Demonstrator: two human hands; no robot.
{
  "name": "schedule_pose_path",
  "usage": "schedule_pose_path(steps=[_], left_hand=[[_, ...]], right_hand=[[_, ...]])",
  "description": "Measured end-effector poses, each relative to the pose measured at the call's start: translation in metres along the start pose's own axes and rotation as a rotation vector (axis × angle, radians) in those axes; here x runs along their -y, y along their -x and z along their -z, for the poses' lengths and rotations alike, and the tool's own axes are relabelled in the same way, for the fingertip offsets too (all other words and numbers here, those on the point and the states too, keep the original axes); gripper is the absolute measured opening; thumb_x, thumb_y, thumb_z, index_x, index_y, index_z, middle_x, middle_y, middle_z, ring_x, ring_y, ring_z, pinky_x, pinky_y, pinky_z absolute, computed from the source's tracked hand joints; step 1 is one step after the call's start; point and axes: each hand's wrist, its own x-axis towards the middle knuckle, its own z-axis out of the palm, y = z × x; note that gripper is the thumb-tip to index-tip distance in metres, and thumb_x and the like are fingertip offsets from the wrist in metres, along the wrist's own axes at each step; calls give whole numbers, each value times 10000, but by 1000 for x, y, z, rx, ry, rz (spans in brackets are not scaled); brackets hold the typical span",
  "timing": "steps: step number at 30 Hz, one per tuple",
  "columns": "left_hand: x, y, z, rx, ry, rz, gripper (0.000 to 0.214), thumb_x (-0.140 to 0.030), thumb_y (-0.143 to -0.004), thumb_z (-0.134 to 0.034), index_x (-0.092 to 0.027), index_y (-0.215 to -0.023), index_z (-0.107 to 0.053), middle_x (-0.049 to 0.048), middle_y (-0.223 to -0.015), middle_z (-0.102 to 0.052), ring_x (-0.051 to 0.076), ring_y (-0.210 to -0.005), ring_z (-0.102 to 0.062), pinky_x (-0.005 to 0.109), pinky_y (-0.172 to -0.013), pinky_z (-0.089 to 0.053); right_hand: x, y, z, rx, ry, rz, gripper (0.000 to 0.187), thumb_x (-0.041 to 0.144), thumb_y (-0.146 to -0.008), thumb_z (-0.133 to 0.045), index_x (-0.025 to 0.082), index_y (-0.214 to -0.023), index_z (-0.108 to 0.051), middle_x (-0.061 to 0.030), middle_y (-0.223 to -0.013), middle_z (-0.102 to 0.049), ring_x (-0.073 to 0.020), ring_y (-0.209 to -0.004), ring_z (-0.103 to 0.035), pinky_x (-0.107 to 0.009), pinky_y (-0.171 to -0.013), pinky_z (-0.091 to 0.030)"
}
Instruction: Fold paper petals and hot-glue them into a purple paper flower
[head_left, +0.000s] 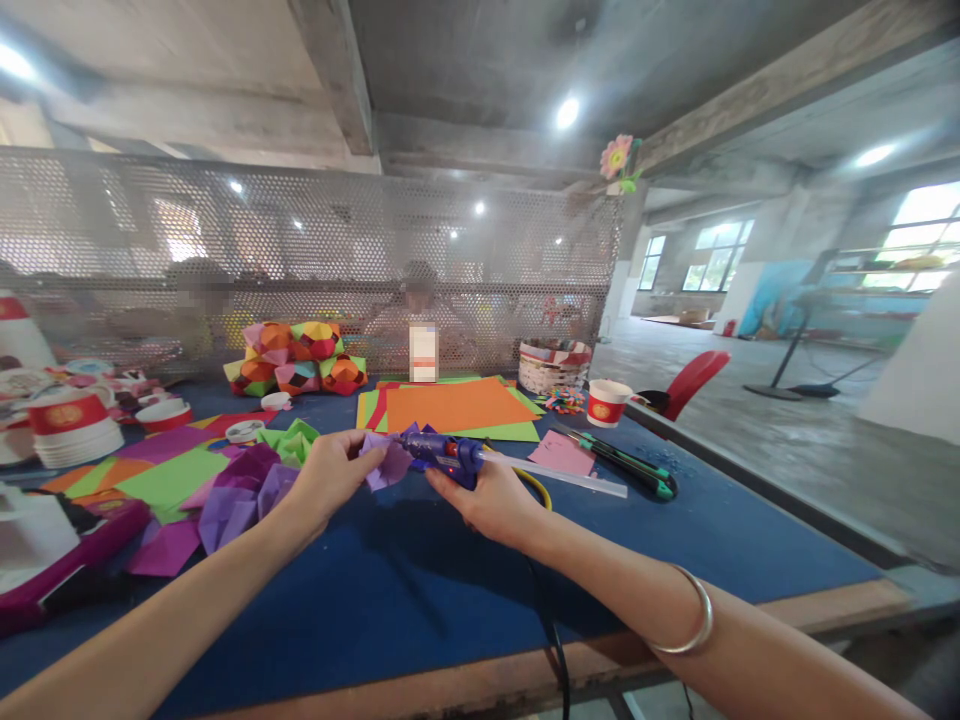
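My left hand [335,472] pinches a small folded piece of purple paper [388,464] above the middle of the blue table. Wrapped round a blue hot glue gun [442,453] is my right hand [504,498]. The gun's nozzle points left and meets or nearly meets the purple paper; I cannot tell whether they touch. A long clear glue stick [577,476] sticks out of the gun's back. To the left of my left hand lie folded purple paper pieces [232,500] and a crumpled-looking green one [292,441].
Coloured paper sheets [457,405] lie at the table's back, beside folded paper balls [296,358]. A green-black utility knife [622,460], a paper cup [609,402] and a woven basket [555,367] stand or lie to the right. Stacked cups [73,430] are left. A black cord [551,620] hangs over the front edge.
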Motion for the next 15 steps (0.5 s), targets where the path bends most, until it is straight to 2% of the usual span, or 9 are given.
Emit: schedule_pose_path(steps=[4, 15], left_hand=[[2, -1, 1, -13, -4, -4, 309, -457, -552, -717, -159, -629, -685, 24, -566, -672, 134, -492, -524, 229, -479, -365], [-9, 3, 0, -49, 46, 10, 308, -446, -523, -754, -158, -607, -684, 8, -527, -660, 120, -467, -515, 223, -469, -354]], right_hand=[[0, 0, 0, -6, 9, -5, 117, 332, -851, -639, 247, -827, -715, -8, -629, -656, -214, -695, -667, -292, -575, -518], [2, 0, 1, -2, 33, -7, 124, 337, -853, -636, 241, -835, -713, -27, -682, -682, -232, -746, -679, -307, -598, -521]])
